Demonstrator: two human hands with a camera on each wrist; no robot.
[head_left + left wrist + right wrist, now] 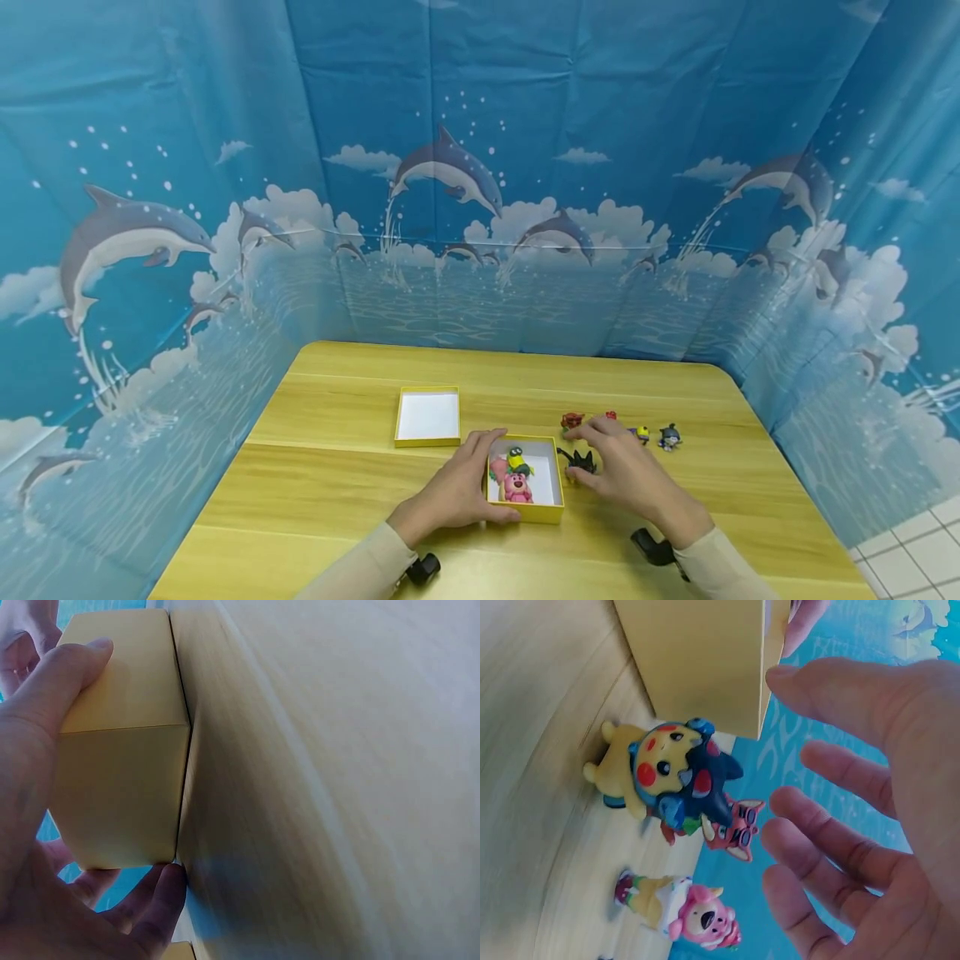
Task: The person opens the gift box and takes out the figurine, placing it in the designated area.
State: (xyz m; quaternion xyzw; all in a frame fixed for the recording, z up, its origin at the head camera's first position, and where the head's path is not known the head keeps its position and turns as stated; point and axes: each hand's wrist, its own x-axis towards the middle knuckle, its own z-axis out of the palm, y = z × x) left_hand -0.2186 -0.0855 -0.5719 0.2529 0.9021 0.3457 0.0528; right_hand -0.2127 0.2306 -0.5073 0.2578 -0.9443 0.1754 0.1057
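My left hand (pixel 453 487) grips the open yellow box (pixel 542 513) at its left side, thumb on the near wall and fingers at the far corner. Inside lie a pink bear figurine (pixel 517 488), a yellow figurine with goggles (pixel 517 459) and another pink piece, partly covered. Just right of the box stands a yellow figurine with red cheeks and a dark pointed hood (pixel 656 769). My right hand (pixel 626 467) hovers around this figurine, thumb and fingers spread apart and holding nothing. In the right wrist view, its fingertips are close to the hood.
A yellow box lid (pixel 427 442), white inside, lies behind and left of the box. Beyond my right hand stand a red figurine (pixel 572 421), another pink bear figurine (pixel 705 919), a yellow-and-purple figurine (pixel 642 434) and a grey-haired figurine (pixel 670 437). A dolphin-print curtain (pixel 510 300) surrounds the table.
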